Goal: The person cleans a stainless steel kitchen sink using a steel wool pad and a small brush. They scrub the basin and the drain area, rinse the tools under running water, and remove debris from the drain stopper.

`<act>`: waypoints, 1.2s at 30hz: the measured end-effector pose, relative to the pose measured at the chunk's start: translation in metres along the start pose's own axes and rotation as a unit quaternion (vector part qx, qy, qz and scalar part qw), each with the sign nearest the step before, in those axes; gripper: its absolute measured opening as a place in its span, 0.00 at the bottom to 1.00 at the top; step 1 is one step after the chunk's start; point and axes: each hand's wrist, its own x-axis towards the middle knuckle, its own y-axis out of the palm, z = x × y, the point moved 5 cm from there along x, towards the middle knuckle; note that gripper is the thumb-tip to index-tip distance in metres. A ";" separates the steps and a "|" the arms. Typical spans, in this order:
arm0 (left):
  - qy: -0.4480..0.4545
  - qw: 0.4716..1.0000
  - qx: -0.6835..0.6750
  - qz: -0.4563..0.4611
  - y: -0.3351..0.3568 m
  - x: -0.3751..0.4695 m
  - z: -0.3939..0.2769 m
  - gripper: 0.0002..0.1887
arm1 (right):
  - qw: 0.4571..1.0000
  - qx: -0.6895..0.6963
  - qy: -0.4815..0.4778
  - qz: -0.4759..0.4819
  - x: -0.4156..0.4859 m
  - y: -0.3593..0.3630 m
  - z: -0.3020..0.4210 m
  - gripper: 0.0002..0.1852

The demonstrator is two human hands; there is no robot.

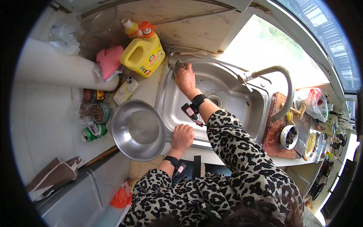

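Observation:
At the far left corner of the stainless steel sink (181, 102), my right hand (185, 79) holds a crumpled grey rag or scrubber (176, 64). Its exact kind is hard to make out under the fingers. My left hand (183, 138) rests on the sink's near rim with its fingers curled together; the fingertips are hidden and nothing shows in it. Left of that hand sits a wide stainless steel basin (139, 127), overlapping the counter edge. Small dark scraps lie on the sink floor near the drain strainer (214, 100).
A curved faucet (283, 76) arches over the sink's right side. Right of it, a cutting board (276, 133) carries a bowl of dark food (289, 137). At left stand a yellow jug (143, 56), a phone (126, 90), a small pot (101, 113) and a crushed green can (94, 132).

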 end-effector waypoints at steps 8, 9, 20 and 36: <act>-0.006 1.000 -0.017 0.001 -0.003 0.003 -0.002 0.07 | 0.980 -0.145 0.098 -0.094 -0.012 -0.105 -0.103 0.26; -0.005 1.000 -0.010 0.001 -0.003 0.003 -0.002 0.07 | 0.975 -0.160 0.140 -0.065 -0.023 -0.116 -0.122 0.26; -0.012 1.000 -0.002 0.005 -0.003 0.003 -0.004 0.05 | 0.920 -0.210 0.326 -0.054 -0.160 -0.229 -0.251 0.30; -0.021 1.000 0.006 0.022 -0.002 0.004 -0.005 0.07 | 0.835 0.482 0.220 0.147 0.012 -0.298 -0.258 0.40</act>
